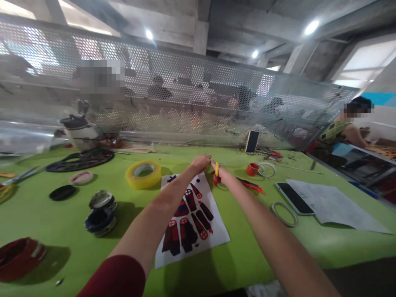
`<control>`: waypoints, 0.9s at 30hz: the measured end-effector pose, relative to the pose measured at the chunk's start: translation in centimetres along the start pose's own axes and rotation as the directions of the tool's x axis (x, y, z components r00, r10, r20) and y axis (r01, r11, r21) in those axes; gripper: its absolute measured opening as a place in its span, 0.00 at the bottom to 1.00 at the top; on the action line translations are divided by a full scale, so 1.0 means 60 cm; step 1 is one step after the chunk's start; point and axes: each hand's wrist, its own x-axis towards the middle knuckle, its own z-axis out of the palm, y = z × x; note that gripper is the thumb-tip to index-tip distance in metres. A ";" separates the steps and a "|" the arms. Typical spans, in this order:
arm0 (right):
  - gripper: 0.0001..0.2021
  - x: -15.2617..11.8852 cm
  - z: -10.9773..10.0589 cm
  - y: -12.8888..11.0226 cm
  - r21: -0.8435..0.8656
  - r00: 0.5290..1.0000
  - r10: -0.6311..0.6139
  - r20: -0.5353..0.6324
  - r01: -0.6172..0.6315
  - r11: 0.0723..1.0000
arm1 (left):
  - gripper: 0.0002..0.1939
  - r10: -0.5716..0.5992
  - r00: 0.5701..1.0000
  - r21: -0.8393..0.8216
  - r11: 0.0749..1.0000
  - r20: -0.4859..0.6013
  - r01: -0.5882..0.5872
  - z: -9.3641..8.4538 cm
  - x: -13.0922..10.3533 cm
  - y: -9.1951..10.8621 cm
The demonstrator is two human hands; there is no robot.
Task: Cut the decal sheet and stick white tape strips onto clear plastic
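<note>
Grip: the left hand (pixel 201 162) and right hand (pixel 219 173) meet at the centre, at or nearly at touching; how wide the fingers stand, and whether anything is between them, cannot be told.
At the right hand: a yellow loop (pixel 217 168) and a small red item (pixel 215 180), both too blurred to name; whether they are held is unclear.
Printed sheet: white paper (pixel 221 238) with dark red and black shapes lies at six o'clock from the hands, partly under the left forearm.
Nine o'clock: a wide roll of yellow tape (pixel 133 175), flat.
Eight o'clock: two dark rolls (pixel 100 222), well apart from the sheet.
Three o'clock: a red roll (pixel 252 169) beside a white ring (pixel 272 170).
Two o'clock: an upright phone (pixel 252 141).
Four o'clock: a pale ring (pixel 275 214) near a dark-screened tablet (pixel 295 199).
Surface: green table (pixel 244 247).
Twelve o'clock: a perforated metal screen (pixel 182 111).
Far right, toward three: a person (pixel 335 134) at another table.
</note>
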 end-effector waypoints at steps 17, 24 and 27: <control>0.18 -0.008 -0.005 -0.007 0.068 0.999 0.023 0.027 -0.025 0.997 | 0.17 0.009 1.000 0.012 1.000 -0.019 -0.009 0.010 0.002 0.001; 0.19 -0.017 -0.014 -0.008 0.120 0.996 0.046 0.079 -0.056 0.991 | 0.18 -0.043 0.999 0.019 0.999 0.006 0.043 0.011 0.010 0.018; 0.19 -0.019 -0.012 -0.010 0.126 0.996 0.034 0.077 -0.043 0.991 | 0.18 -0.048 0.999 0.025 0.998 -0.006 0.049 0.009 0.008 0.017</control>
